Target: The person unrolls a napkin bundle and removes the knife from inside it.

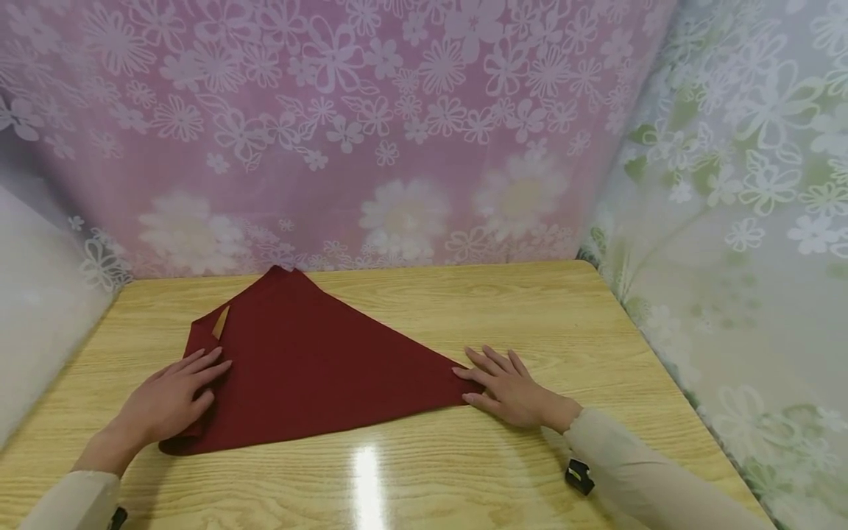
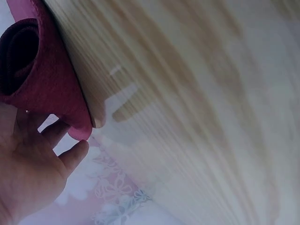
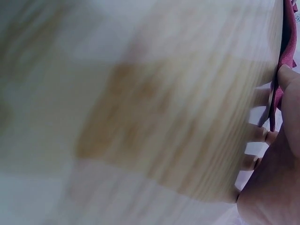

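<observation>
A dark red cloth (image 1: 318,375) is spread on the wooden table, its right side narrowing to a corner. Along its left side the edge is turned over, and the left wrist view shows a rolled end (image 2: 44,70) there. My left hand (image 1: 165,401) rests on this turned part with extended fingers and the thumb apart. At the narrow right corner lies my right hand (image 1: 513,390), fingers spread, fingertips touching the cloth. The right wrist view catches the cloth edge (image 3: 286,51) beside the thumb. A small tan gap (image 1: 221,322) appears between the folds above the left fingers.
The light wood-grain table (image 1: 477,464) reflects a bright lamp streak near its front. A pink flowered curtain (image 1: 397,132) hangs behind the table's back edge, and a pale flowered one (image 1: 742,243) borders the right side. The cloth's top corner reaches that back edge.
</observation>
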`<state>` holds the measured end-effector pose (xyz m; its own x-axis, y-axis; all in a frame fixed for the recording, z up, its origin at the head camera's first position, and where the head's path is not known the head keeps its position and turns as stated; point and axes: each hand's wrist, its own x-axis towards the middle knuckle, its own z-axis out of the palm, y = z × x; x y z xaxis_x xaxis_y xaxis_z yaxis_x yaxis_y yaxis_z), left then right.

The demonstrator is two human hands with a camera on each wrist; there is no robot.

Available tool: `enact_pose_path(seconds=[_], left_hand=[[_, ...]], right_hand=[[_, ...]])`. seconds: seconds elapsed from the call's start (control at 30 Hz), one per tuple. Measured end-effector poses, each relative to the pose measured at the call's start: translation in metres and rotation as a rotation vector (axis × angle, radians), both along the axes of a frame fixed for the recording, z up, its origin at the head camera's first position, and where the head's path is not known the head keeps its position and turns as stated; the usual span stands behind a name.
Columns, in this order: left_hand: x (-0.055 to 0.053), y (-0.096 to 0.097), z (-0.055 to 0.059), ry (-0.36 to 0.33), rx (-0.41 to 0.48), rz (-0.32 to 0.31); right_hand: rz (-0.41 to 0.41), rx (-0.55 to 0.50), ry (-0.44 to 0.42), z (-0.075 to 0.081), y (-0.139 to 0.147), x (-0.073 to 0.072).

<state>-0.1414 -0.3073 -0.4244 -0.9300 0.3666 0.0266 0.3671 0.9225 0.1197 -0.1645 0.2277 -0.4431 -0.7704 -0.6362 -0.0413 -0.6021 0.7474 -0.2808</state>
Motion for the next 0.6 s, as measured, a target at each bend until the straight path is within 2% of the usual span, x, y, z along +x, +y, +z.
enact_pose_path(seconds=[0.33, 0.6], left_hand=[[0.002, -0.013, 0.003, -0.008, 0.017, 0.024], [0.004, -0.027, 0.002, -0.057, 0.016, 0.072]], right_hand=[[-0.004, 0.006, 0.007, -0.002, 0.000, 0.000], [-0.003, 0.011, 0.011, -0.002, 0.000, 0.000]])
